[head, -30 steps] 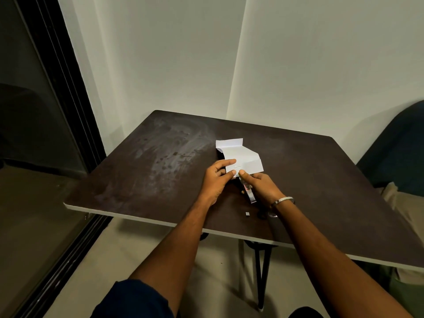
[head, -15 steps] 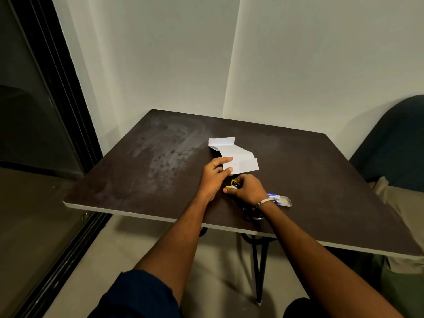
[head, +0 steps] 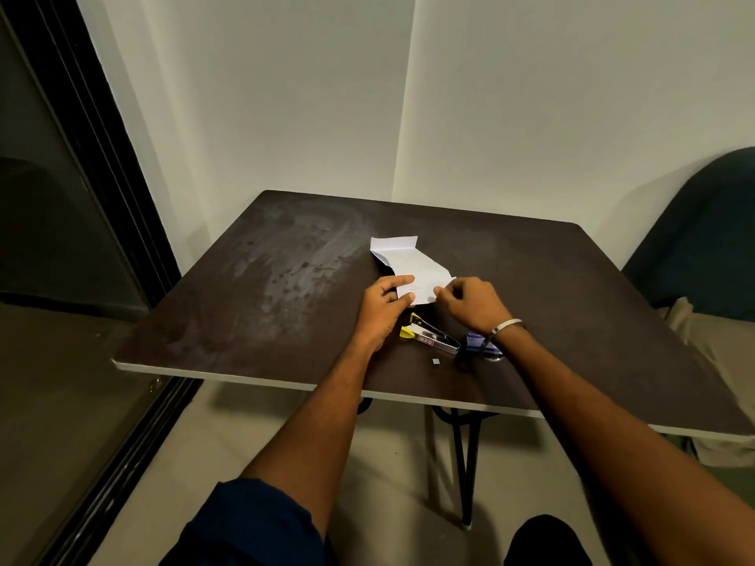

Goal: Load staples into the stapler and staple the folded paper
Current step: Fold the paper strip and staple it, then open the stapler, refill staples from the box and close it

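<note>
Since half a second earlier, the right hand (head: 470,306) had let go of the stapler (head: 433,337) and risen to the paper (head: 412,267); the stapler lay loose on the table (head: 253,288), just below both sets of fingers.

Paper: one white sheet, thin, creased and folded, its far flap standing up slightly. The left hand (head: 384,310) held its near left edge, thumb on top and fingers curled alongside. The right hand pinched the near right corner with bunched fingertips.

Stapler: one, long and narrow, bright metal with a yellow end piece and a red label, lying flat between the two wrists; whether it was loaded could not be told.

Staple box (head: 476,343): one small blue carton, partly hidden beneath the right wrist, just beside the stapler's metal end.

One tiny pale scrap (head: 436,361) lay nearer the table edge than the stapler.

Table: one dark, matt square top, smeared and blotched left of the fingers, with a pale rim. One metal bangle (head: 506,325) circled the right wrist.
</note>
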